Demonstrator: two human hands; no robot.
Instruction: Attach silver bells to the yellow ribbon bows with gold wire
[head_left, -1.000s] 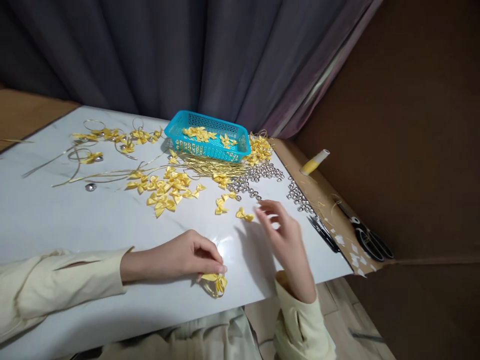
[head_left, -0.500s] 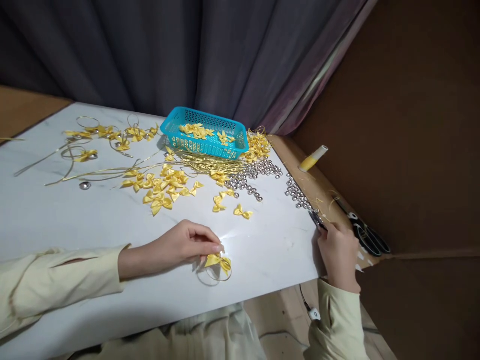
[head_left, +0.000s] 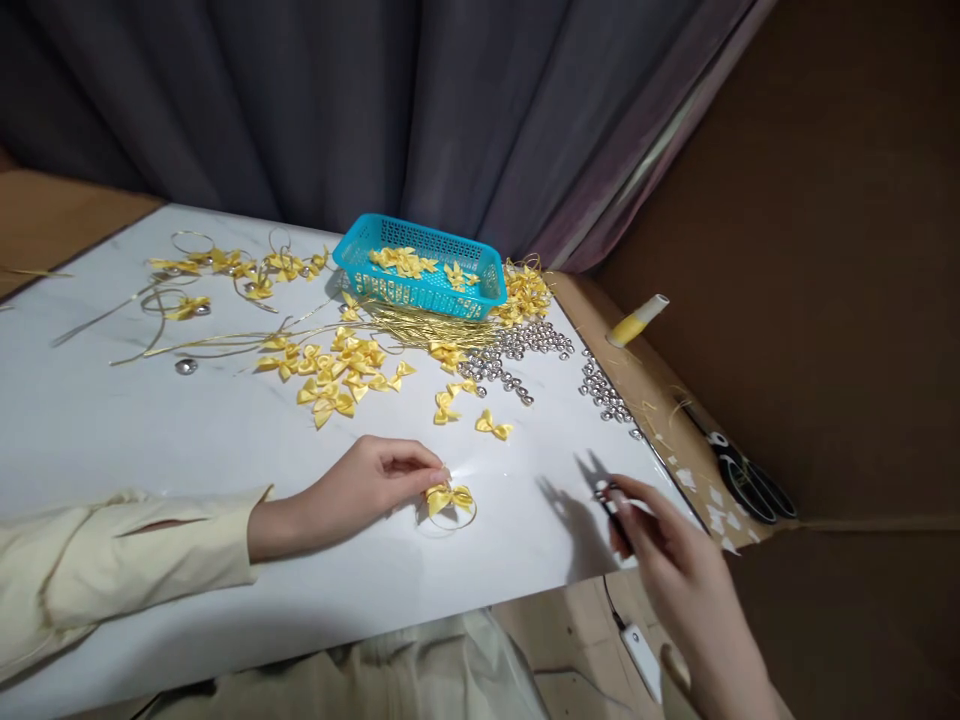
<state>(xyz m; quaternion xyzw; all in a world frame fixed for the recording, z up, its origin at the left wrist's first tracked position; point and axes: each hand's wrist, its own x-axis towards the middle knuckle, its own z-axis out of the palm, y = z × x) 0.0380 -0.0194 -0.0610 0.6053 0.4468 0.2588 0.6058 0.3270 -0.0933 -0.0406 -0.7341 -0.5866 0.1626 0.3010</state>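
Observation:
My left hand (head_left: 382, 480) pinches a yellow ribbon bow (head_left: 450, 499) between thumb and fingertips, just over the white tabletop. A thin gold cord (head_left: 472, 520) curves in a loop below the bow. To the right, my right hand (head_left: 667, 550) is closed around a small dark-handled tool (head_left: 611, 500) with metal at its front, held above the table's near right part; its exact kind is unclear. Loose yellow bows (head_left: 337, 370) lie beyond my left hand, and a single bow (head_left: 494, 425) lies between the hands and the pile.
A blue basket (head_left: 420, 298) holding bows stands at the back, with gold cords (head_left: 427, 325) before it. Small silver beads (head_left: 517, 350) spread rightward. Corded bows (head_left: 225, 262) lie at the far left. Black-handled scissors (head_left: 750, 480) and a yellow-white tube (head_left: 637, 320) are at the right edge.
My right hand has come left and nearer from the table's right edge, bringing the dark-handled tool with it. My left hand keeps its pinch; the bow has turned slightly. The view has shifted a little.

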